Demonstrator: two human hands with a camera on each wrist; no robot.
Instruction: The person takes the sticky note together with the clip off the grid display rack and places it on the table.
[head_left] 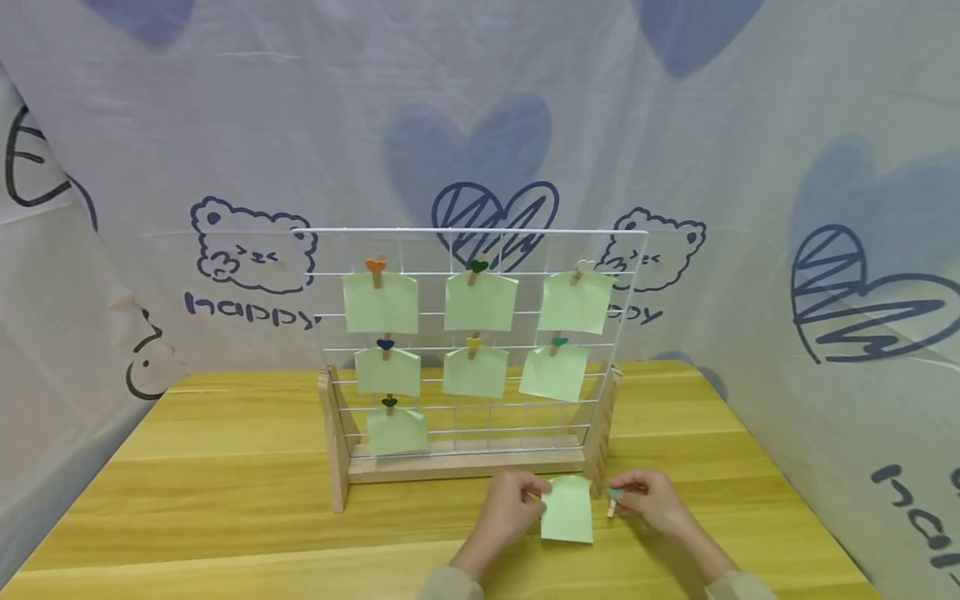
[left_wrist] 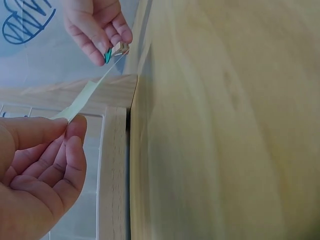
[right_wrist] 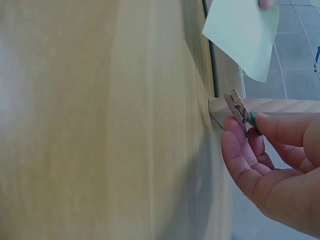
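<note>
Between thumb and fingers my left hand pinches a pale green paper note by its left edge, in front of the rack's right end. My right hand is just right of the note, pinching a small wooden clothespin with a teal heart on it. In the right wrist view the clothespin is apart from the note. Behind both hands stands a white wire grid in a wooden stand. Heart clips hold several green notes on it: three in the top row, three in the middle, one at lower left.
The rack stands on a yellow wood-grain table. The stand's right leg rises close behind the clothespin. A white cloth with hearts and bear drawings hangs behind the table and along its sides.
</note>
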